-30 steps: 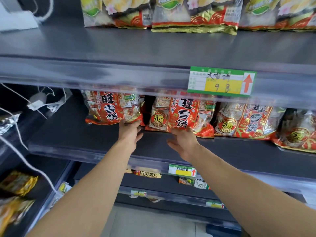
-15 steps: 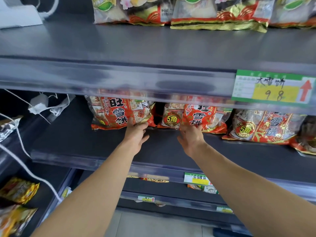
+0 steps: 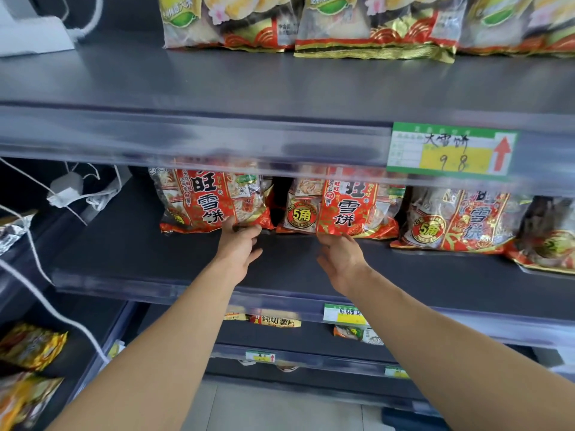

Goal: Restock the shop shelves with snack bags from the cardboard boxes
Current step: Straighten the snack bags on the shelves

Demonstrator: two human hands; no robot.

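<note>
On the dark grey metal middle shelf (image 3: 140,250), a red plastic snack bag (image 3: 211,203) stands at its back left. A second red plastic bag with a round yellow badge (image 3: 342,206) stands just beside it. The left hand (image 3: 239,247), fingers straight, presses the first bag's bottom edge. The right hand (image 3: 342,259), fingers relaxed and apart, touches the second bag's bottom edge. A green-and-yellow paper price tag (image 3: 451,150) hangs above the shelf.

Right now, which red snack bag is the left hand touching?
The leftmost red rice-cracker bag on the middle shelf: the left hand touches its bottom edge. The right hand is at the second bag; the rest are untouched.
</note>
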